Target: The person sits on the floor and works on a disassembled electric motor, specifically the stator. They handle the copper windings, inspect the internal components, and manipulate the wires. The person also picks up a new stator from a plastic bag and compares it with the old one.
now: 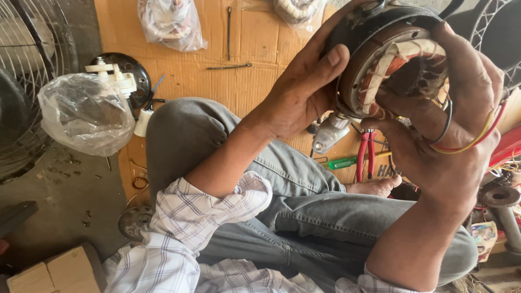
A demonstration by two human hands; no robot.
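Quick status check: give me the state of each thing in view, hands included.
fan motor: held up, open, copper windings exposed
left hand: gripping the motor's left side
right hand: cradling the motor, wires across the fingers
red-handled pliers: lying on cardboard
clear plastic bag: bunched, on the floor
fan guard: detached, at left
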